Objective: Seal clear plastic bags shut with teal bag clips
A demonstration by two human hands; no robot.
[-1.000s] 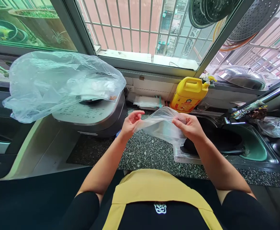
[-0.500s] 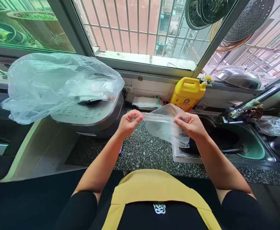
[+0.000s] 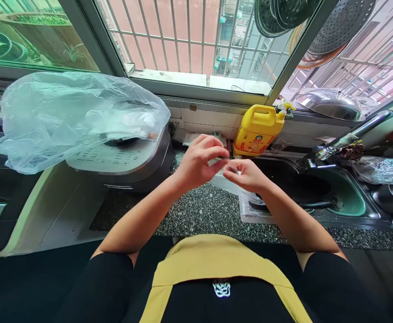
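A clear plastic zip bag (image 3: 228,185) hangs above the speckled countertop, its lower part showing beneath my hands. My right hand (image 3: 246,174) pinches the bag's upper edge between thumb and fingers. Close beside it, my left hand (image 3: 203,160) has its fingers curled round the top of the bag, fingertips almost meeting the right hand's. Most of the bag's upper edge is hidden by the hands. Under the bag's right end, a clear flat plastic container (image 3: 256,216) lies on the counter by the sink.
Left stands a rice cooker (image 3: 122,163) with a large plastic bag (image 3: 65,116) on top. A yellow jug (image 3: 258,130) is against the wall below the window. To the right, a black pan (image 3: 293,190) sits in the sink (image 3: 354,197) under the faucet (image 3: 330,152). A granite countertop (image 3: 199,215) lies below my hands.
My left hand has moved right and up, close to my right hand, which has shifted slightly left. The bag, stretched between both hands before, is now bunched and mostly covered.
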